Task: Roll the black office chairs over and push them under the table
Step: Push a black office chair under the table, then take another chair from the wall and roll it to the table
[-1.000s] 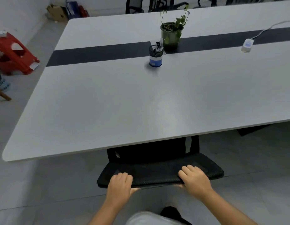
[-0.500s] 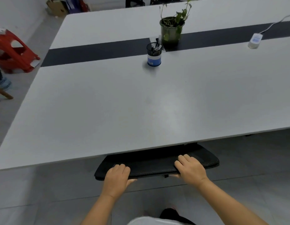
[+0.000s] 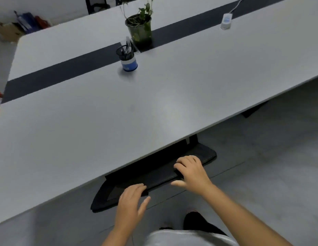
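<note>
Chair: the black office chair (image 3: 154,176) sits almost wholly under the near edge of the table (image 3: 83,132); only the top of its mesh backrest shows past that edge.
Your left hand (image 3: 130,203): fingers spread and laid flat over the backrest's top edge, thumb out to the side, not curled around anything.
Your right hand (image 3: 191,172): fingers bent down over the backrest's top edge, thumb splayed toward you; it presses on the backrest rather than gripping it.
Table top: a dark stripe (image 3: 65,70) runs along its middle.
Pen holder (image 3: 127,58): black mesh cup with a blue and white band, at the stripe's near side; any print on the band is too blurred to read.
Potted plant (image 3: 139,29): on the stripe, just behind the pen holder.
White device (image 3: 226,21): corded, on the stripe farther right; its blue label is unreadable.
</note>
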